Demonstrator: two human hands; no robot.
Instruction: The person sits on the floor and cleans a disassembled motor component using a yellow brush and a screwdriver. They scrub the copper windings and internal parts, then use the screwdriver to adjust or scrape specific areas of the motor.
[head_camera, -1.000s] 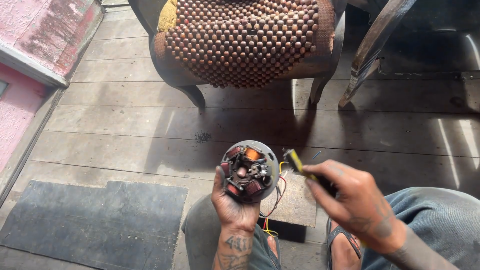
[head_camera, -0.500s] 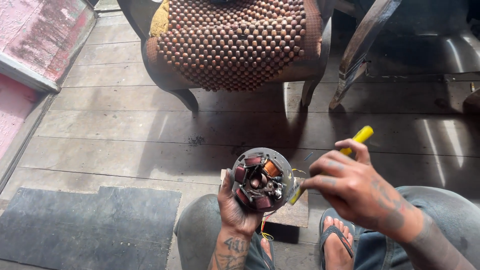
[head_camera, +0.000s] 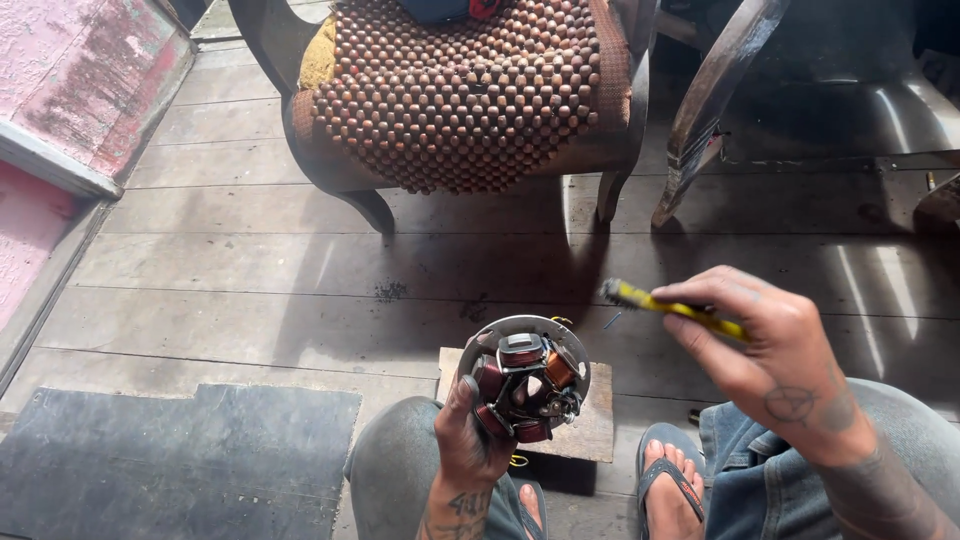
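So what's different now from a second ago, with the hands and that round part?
The right hand has drawn the yellow tool away from the round coil plate. A second ago its tip was at the plate's edge; now it is lifted up and to the right, clear of the plate, tip pointing left. The left hand still grips the plate from below, above the small wooden block. The beaded chair has not moved.

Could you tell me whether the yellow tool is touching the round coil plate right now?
No, the yellow tool in the right hand is up and apart from the coil plate.

Head camera looks steeply down, close above the lap.
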